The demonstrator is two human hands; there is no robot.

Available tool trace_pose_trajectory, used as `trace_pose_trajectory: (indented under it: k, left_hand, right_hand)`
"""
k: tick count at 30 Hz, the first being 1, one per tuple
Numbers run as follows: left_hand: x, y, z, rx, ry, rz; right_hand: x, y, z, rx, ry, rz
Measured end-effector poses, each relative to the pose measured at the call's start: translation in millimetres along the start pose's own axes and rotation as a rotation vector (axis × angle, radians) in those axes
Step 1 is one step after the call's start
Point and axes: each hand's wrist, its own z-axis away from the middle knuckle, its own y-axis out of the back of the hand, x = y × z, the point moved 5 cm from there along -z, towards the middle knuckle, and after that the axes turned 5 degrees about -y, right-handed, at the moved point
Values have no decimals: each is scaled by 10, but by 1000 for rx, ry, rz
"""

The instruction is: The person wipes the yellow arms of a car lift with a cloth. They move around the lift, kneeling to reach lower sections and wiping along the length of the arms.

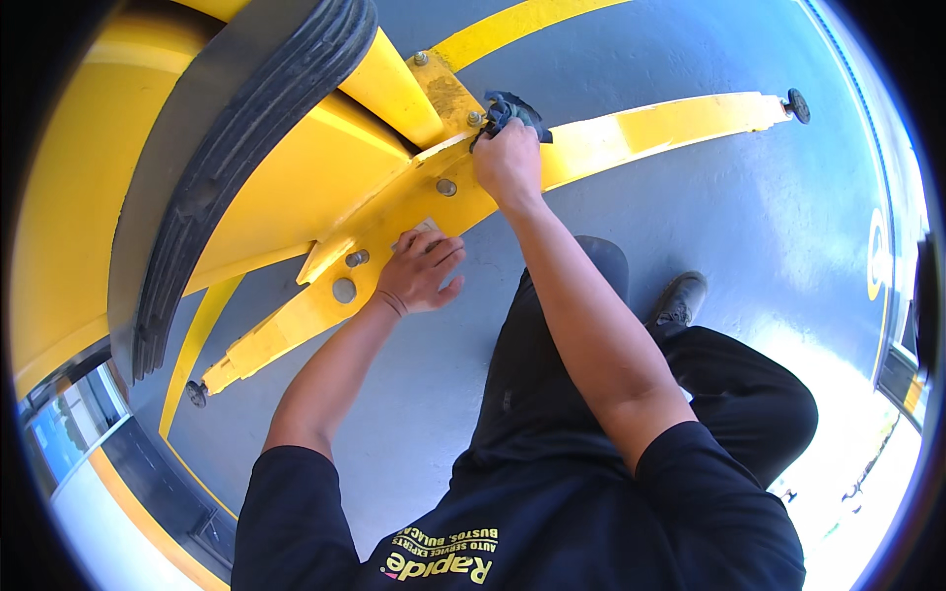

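Observation:
Gripped in my right hand (509, 163) is a crumpled dark rag (514, 110), pressed to the yellow car lift carriage (399, 209) beside a bolt (475, 119). My left hand (424, 271) lies lower on that same yellow metal, fingers stretched out and thumb apart, holding nothing. A small pale label (426, 226) shows just past its fingertips. Between the two hands a round bolt head (446, 187) sticks up. Another bolt (357, 258) and a flat round pin (344, 291) are left of my left hand.
One long yellow lift arm (650, 138) reaches right to a black round pad (797, 105). A shorter arm (271, 340) points lower left, ending in another pad (197, 394). A ribbed black rubber guard (236, 148) curves along the yellow column. My shoe (680, 298) stands on the grey floor.

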Motion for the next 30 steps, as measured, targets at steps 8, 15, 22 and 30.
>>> trace_pose_trajectory:
  k: [8, 15, 22, 30]
  left_hand:
    - [0, -17, -19, -37, -45, -90]
    - [11, 22, -65, -53, -34, -54]
    - [6, 30, -62, -80, -23, -2]
    - [3, 30, -33, -29, -25, -50]
  right_hand:
    - [-147, -115, 504, -197, 218, -1]
    - [-16, -323, 369, -240, 376, 197]
    - [151, 236, -119, -167, -160, -377]
    - [-149, 95, 563, 60, 608, 85]
